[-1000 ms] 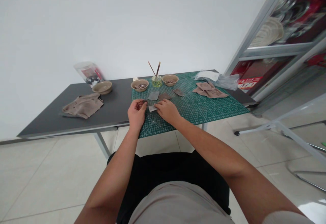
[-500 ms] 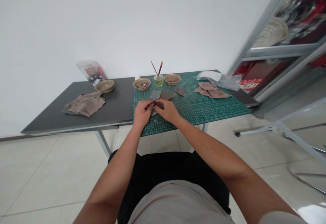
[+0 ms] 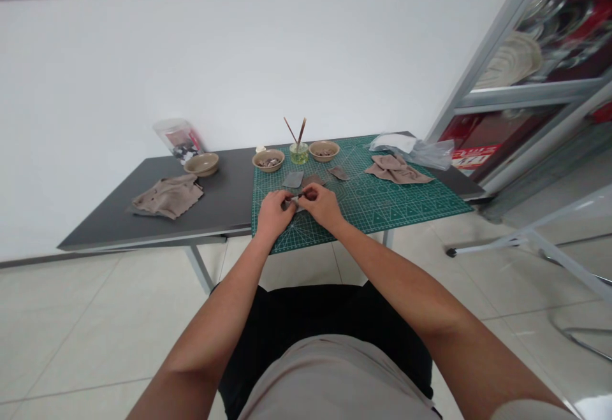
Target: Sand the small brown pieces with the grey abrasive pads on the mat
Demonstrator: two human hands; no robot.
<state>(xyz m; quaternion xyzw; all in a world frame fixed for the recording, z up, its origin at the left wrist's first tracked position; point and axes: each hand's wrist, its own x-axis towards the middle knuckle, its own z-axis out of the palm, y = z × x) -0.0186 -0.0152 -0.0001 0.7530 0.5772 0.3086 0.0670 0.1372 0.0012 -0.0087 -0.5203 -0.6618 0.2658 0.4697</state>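
My left hand (image 3: pixel 276 213) and my right hand (image 3: pixel 324 206) meet over the front left part of a green cutting mat (image 3: pixel 373 213). Fingers of both hands are closed in a pinch around a small dark piece (image 3: pixel 297 197), too small to name. A pale scrap (image 3: pixel 302 207) shows under the fingertips. Just beyond the hands lie a grey square piece (image 3: pixel 293 180) and a brown piece (image 3: pixel 313 180), partly hidden by my right hand. Another dark brown piece (image 3: pixel 338 173) rests farther right on the mat.
Behind stand two bowls of small bits, left (image 3: pixel 268 160) and right (image 3: pixel 324 150), flanking a glass jar (image 3: pixel 299 153) with two brushes. At left are a bowl (image 3: pixel 201 164), a plastic container (image 3: pixel 176 139) and a cloth (image 3: pixel 168 197). At right lie a cloth (image 3: pixel 396 170) and a plastic bag (image 3: pixel 421 151).
My hands have shifted slightly right and their fingertips are a little farther apart, with more of the dark piece showing between them. The camera view has tilted slightly.
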